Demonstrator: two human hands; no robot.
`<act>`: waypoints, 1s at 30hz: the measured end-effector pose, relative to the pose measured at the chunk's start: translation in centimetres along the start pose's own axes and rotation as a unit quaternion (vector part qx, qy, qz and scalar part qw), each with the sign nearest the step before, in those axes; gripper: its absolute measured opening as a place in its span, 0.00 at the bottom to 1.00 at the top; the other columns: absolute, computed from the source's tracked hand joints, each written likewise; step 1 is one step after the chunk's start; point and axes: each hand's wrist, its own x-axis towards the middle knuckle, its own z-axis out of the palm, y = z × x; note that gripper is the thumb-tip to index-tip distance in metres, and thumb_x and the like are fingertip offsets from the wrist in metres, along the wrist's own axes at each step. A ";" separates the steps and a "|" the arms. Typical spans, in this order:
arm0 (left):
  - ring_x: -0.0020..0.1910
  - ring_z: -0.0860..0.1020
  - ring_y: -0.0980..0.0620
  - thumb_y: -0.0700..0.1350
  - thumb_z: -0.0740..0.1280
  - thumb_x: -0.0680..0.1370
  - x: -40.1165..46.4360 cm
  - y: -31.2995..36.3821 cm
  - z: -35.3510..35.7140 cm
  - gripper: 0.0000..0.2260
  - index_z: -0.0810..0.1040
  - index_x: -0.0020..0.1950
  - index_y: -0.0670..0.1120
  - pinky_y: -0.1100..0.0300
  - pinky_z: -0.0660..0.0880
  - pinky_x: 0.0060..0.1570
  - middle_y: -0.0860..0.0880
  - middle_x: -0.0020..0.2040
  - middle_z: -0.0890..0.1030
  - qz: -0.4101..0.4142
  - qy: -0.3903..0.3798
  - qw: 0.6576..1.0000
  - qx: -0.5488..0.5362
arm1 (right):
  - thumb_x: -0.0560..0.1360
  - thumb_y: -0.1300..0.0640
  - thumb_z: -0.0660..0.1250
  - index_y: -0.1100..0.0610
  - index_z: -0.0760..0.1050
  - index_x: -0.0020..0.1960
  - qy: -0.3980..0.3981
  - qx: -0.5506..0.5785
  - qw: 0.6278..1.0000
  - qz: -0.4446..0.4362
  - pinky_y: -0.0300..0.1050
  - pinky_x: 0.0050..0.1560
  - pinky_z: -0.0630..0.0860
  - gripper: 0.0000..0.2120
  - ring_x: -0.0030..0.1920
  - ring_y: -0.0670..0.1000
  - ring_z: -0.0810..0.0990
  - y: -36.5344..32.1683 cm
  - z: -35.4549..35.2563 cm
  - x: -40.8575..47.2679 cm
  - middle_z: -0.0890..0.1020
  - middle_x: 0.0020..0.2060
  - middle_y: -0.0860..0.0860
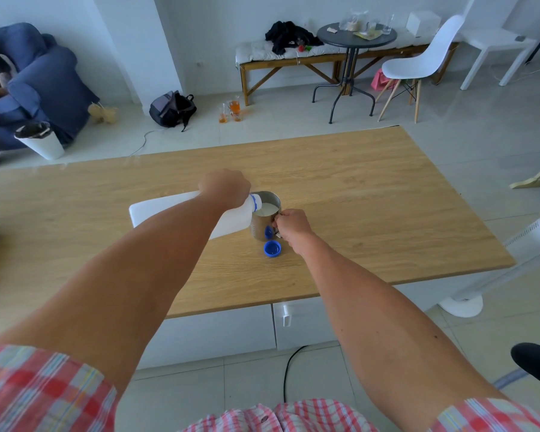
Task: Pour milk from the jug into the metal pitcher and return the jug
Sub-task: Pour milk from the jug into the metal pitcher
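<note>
A white plastic milk jug lies tipped almost flat above the wooden table, its blue-ringed mouth at the rim of the metal pitcher. My left hand grips the jug near its neck from above. White milk fills much of the pitcher. My right hand is closed around the pitcher's handle on its right side. The jug's blue cap rests upside down on the table just in front of the pitcher.
The table's right edge has a white fan beside it. Beyond the far edge are a white bin, a blue armchair, a backpack, glasses on the floor, a bench, a round table and a white chair.
</note>
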 end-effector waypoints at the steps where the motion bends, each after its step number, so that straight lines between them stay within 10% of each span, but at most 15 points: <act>1: 0.49 0.79 0.42 0.39 0.59 0.82 0.0 0.0 0.0 0.10 0.80 0.57 0.43 0.45 0.79 0.54 0.48 0.39 0.71 0.001 0.000 1.000 0.001 | 0.78 0.63 0.59 0.58 0.78 0.43 0.000 -0.002 1.000 0.000 0.47 0.35 0.66 0.11 0.35 0.52 0.69 0.0 0.0 0.0 0.75 0.35 0.56; 30: 0.46 0.78 0.42 0.39 0.59 0.81 -0.2 0.1 -0.1 0.06 0.75 0.50 0.44 0.50 0.75 0.44 0.47 0.40 0.74 0.007 -0.005 1.000 0.014 | 0.79 0.63 0.59 0.59 0.78 0.44 -0.010 0.011 1.000 0.008 0.47 0.35 0.66 0.10 0.35 0.51 0.69 -0.2 -0.3 -0.4 0.75 0.37 0.56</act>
